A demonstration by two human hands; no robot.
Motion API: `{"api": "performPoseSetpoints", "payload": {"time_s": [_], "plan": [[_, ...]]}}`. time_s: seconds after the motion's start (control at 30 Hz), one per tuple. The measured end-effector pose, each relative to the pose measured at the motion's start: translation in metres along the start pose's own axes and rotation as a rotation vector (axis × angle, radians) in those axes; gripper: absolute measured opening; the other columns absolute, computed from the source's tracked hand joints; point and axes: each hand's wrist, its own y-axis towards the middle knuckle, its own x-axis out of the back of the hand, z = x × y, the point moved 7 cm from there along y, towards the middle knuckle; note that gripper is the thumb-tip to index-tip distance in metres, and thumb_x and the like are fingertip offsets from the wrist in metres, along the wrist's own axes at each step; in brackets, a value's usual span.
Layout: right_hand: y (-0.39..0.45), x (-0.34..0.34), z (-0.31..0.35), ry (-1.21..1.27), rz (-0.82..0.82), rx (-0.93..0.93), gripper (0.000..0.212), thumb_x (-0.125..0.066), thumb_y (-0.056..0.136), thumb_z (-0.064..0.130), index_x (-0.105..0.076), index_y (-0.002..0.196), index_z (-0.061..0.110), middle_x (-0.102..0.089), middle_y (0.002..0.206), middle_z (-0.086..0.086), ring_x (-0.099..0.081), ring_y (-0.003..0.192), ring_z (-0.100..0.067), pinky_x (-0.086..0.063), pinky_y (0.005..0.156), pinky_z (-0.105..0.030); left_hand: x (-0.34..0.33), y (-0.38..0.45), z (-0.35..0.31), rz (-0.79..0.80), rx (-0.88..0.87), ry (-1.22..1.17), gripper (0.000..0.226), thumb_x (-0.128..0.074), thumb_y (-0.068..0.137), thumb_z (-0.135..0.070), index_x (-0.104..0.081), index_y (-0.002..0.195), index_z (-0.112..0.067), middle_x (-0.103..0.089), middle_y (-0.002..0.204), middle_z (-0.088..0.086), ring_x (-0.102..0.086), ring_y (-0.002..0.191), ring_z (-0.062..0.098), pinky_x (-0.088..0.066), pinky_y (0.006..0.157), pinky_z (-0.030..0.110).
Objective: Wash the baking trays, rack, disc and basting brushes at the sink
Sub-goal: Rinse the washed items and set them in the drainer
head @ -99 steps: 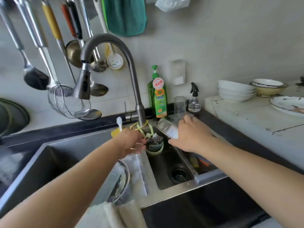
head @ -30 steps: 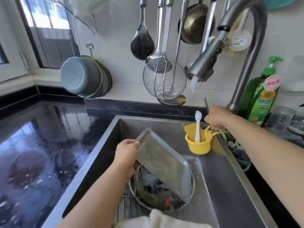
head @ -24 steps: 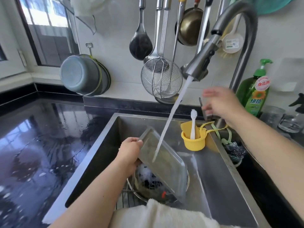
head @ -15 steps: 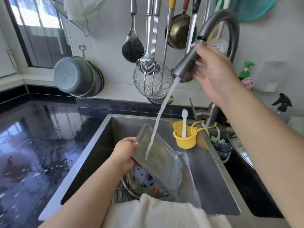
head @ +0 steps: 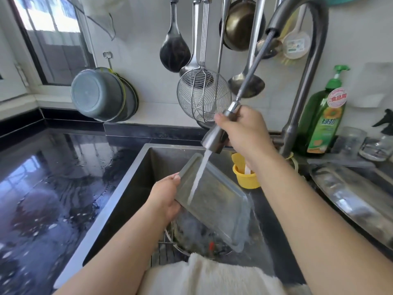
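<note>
A person rinses a baking tray at a steel sink (head: 127, 188) set into a wet black tabletop (head: 42, 188), with ladles and a wire skimmer (head: 203, 96) hanging on the wall behind the sink. Half a second earlier the right hand was only reaching up to the spray head at the faucet's arched neck (head: 308, 60); now the right hand (head: 244, 133) grasps the spray head (head: 214, 138), drawn down on its hose (head: 253, 60) to just above the sink, and the water stream (head: 200, 173) falls straight onto the tray from close by. That likely means the first tray's rinse is properly under way, with the rest of the load still to come. The left hand (head: 165, 199) grips the upper left edge of the baking tray (head: 214, 199), holding it tilted over the sink so that water runs off its lower corner. In the sink beneath the tray lie a round metal pan (head: 191, 237) and a wire rack (head: 163, 250), both partly hidden; their contents are too blurred to make out. A yellow cup (head: 246, 177) at the sink's back right holds a white-handled brush (head: 247, 170). A second tray (head: 350, 194) lies right of the sink, beside a green soap bottle (head: 325, 116). A white towel (head: 212, 273) drapes the sink's near edge.
</note>
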Motion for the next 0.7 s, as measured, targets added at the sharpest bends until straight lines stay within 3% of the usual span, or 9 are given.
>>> {"api": "performPoseSetpoints", "payload": {"time_s": [0.13,0.2,0.27,0.5,0.6,0.7], "plan": [[-0.003,-0.036,-0.019,0.077,0.07,-0.059,0.036,-0.077,0.071,0.051,-0.063,0.094,0.027,-0.073,0.101,0.002,-0.073,0.092,-0.019,-0.061,0.083,-0.049,-0.006,-0.004,-0.002,0.048,-0.026,0.048,0.028,-0.049,0.104,0.0,-0.076,0.113,0.001,-0.074,0.111,0.029,-0.072,0.105,0.045,-0.057,0.095,0.06],[0.003,-0.042,-0.018,0.084,0.064,-0.063,0.029,-0.079,0.08,0.04,-0.06,0.096,0.025,-0.07,0.105,-0.002,-0.071,0.093,-0.02,-0.062,0.082,-0.048,-0.006,-0.004,-0.003,0.04,-0.045,0.063,0.023,-0.053,0.103,0.001,-0.076,0.101,-0.001,-0.075,0.105,0.027,-0.074,0.092,0.039,-0.061,0.084,0.053],[0.012,-0.04,-0.019,0.051,0.023,-0.055,0.026,-0.079,0.082,0.035,-0.058,0.093,0.025,-0.068,0.104,-0.002,-0.069,0.092,-0.021,-0.062,0.081,-0.049,-0.006,-0.001,-0.002,0.034,-0.046,0.063,0.022,-0.052,0.106,-0.005,-0.073,0.102,-0.003,-0.076,0.103,0.023,-0.074,0.084,0.033,-0.061,0.071,0.044],[0.031,-0.029,-0.031,-0.097,-0.06,-0.058,0.028,-0.078,0.085,0.03,-0.058,0.102,0.021,-0.066,0.102,0.001,-0.066,0.091,-0.021,-0.06,0.085,-0.045,0.0,0.003,-0.001,-0.013,-0.033,0.106,0.035,-0.04,0.11,-0.007,-0.074,0.12,-0.005,-0.076,0.108,0.023,-0.074,0.099,0.037,-0.06,0.081,0.047],[0.035,-0.027,-0.03,-0.162,-0.096,-0.017,0.031,-0.076,0.089,0.029,-0.057,0.11,0.017,-0.065,0.107,0.0,-0.063,0.096,-0.023,-0.054,0.084,-0.036,0.0,0.003,-0.002,-0.02,-0.042,0.114,0.033,-0.042,0.11,-0.006,-0.074,0.118,-0.005,-0.075,0.108,0.024,-0.073,0.096,0.037,-0.059,0.076,0.044],[0.037,-0.025,-0.033,-0.195,-0.126,-0.002,0.031,-0.073,0.092,0.029,-0.054,0.113,0.017,-0.062,0.108,-0.001,-0.063,0.099,-0.025,-0.056,0.088,-0.039,0.0,0.001,-0.001,-0.014,-0.038,0.14,0.03,-0.045,0.109,-0.008,-0.074,0.115,-0.008,-0.075,0.107,0.022,-0.074,0.095,0.036,-0.059,0.072,0.042]]}}
